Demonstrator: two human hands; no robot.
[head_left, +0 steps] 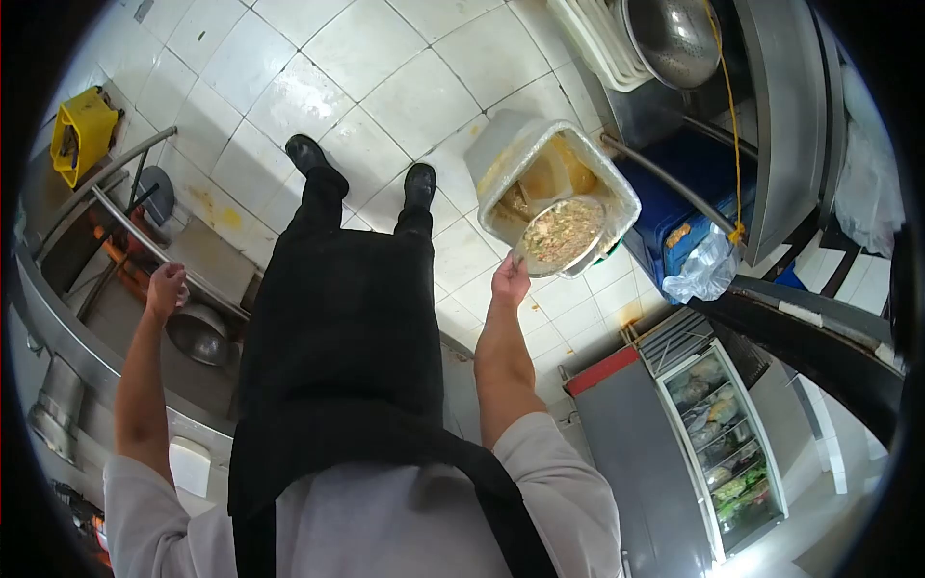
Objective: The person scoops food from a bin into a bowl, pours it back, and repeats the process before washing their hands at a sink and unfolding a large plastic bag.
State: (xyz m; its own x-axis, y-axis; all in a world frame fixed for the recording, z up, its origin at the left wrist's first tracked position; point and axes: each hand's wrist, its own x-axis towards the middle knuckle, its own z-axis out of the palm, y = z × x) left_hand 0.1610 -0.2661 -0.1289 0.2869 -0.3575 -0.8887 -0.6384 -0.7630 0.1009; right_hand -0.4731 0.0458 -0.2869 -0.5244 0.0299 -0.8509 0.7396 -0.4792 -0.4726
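Observation:
My right hand [511, 278] grips the rim of a round strainer or shallow bowl [564, 236] full of wet, chunky food bits. It is tilted over the near edge of a large whitish bin [491, 154], whose inner walls are smeared brown and yellow. Part of the bin's mouth is hidden behind the bowl. My left hand [168, 289] is raised on the left, its fingers curled in, near a metal rail; whether anything small is inside it cannot be made out.
On the left are a metal rail [173, 252], a metal bowl [198, 334] and a yellow container [81, 137]. At the right stand a blue bin [674, 183], a steel table with a colander [673, 40], and a glass-front fridge [723, 443]. Tiled floor [366, 58] lies ahead.

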